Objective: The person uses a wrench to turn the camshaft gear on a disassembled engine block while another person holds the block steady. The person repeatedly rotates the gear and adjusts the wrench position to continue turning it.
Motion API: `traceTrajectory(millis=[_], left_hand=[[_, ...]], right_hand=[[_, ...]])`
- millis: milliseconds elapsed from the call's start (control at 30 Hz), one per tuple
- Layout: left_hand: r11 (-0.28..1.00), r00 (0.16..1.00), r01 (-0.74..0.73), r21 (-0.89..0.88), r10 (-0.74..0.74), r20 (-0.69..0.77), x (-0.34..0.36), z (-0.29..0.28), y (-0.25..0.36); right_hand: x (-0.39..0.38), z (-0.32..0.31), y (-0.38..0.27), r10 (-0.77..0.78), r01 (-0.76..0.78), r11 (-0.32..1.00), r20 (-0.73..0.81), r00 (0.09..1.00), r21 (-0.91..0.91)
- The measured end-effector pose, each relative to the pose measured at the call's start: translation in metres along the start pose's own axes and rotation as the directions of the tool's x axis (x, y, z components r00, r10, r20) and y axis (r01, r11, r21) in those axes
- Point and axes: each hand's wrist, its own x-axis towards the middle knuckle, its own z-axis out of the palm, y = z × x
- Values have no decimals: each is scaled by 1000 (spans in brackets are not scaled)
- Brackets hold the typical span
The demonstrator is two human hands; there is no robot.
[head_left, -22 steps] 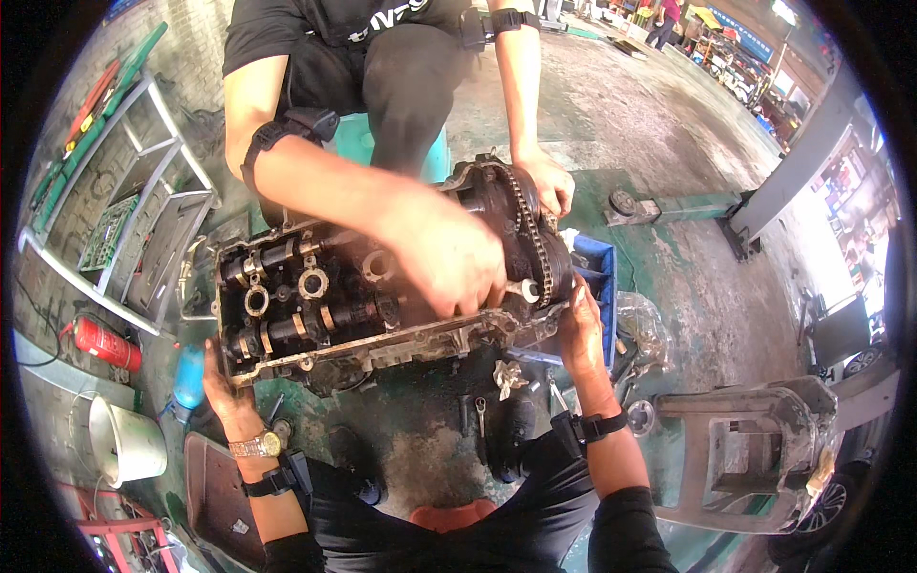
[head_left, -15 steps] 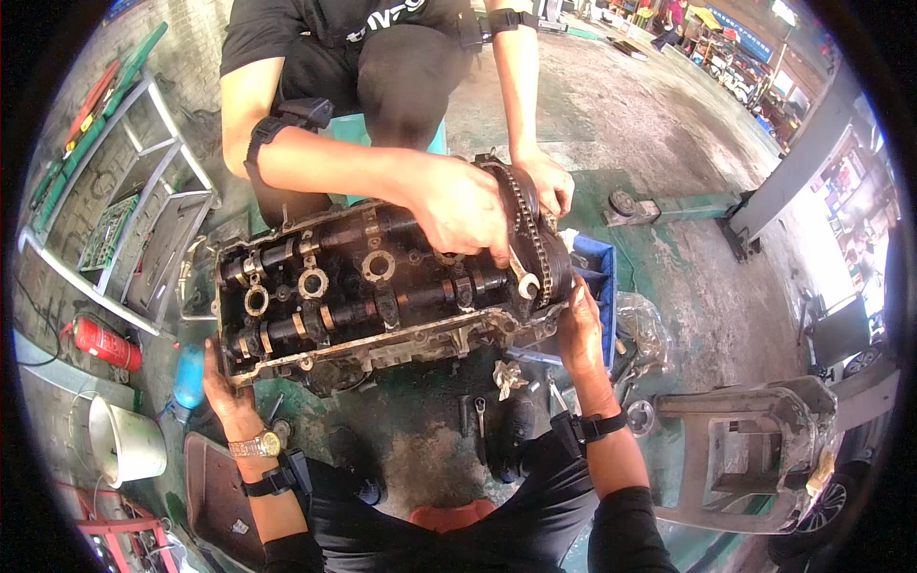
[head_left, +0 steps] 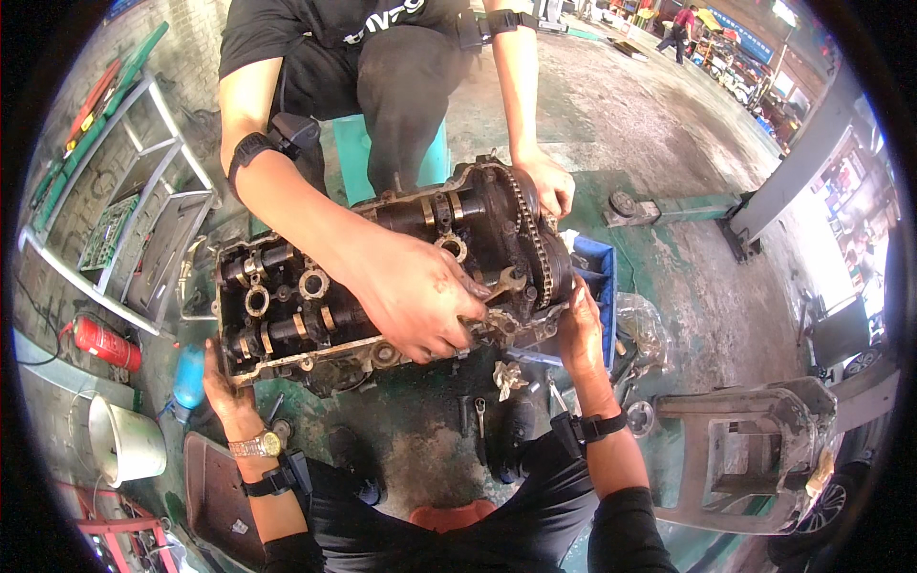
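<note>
A dark, oily cylinder head [head_left: 482, 239] with camshafts and a timing chain [head_left: 533, 244] is held up between my hands. My left hand [head_left: 229, 399] grips its near left corner, thumb up along the end, most fingers hidden beneath. At the chain end, my right hand [head_left: 580, 334] holds the right side, its fingers partly out of sight. Across from me, a co-worker's hand [head_left: 420, 296] reaches over the camshafts with an open-end wrench [head_left: 506, 283], whose jaw is beside the chain. The co-worker's other hand [head_left: 544, 183] rests at the far right corner.
Beneath the part's right end is a blue crate [head_left: 607, 286]. Tools, including a ratchet [head_left: 480, 425], lie on the floor between my feet. A metal frame part [head_left: 688, 449] sits at right. A white bucket [head_left: 124, 439], a fire extinguisher [head_left: 107, 344] and a brown tray [head_left: 215, 492] are at left.
The co-worker's hand has swung toward me and left over the camshafts, turning the wrench with it; its jaw has shifted slightly left. My two hands have stayed in place.
</note>
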Motion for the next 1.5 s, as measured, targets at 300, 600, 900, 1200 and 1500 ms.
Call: traceTrajectory(millis=[300, 600, 900, 1200, 1500], left_hand=[[1000, 999, -1, 3, 1, 43, 2, -4, -1], [1000, 999, 9, -5, -9, 44, -1, -1, 0], [1000, 999, -7, 9, 6, 41, -2, 0, 0], [1000, 996, -23, 8, 22, 87, -1, -2, 0], [1000, 999, -10, 6, 10, 45, -1, -2, 0]], right_hand=[[-1, 2, -2, -4, 3, 1000, 23, 1000, 18], [-1, 0, -1, 16, -17, 1000, 20, 1000, 18], [0, 1, -1, 18, -18, 1000, 7, 1000, 14], [-1, -5, 7, 61, -59, 998, -69, 996, 33], [-3, 1, -2, 38, -38, 999, -37, 999, 6]])
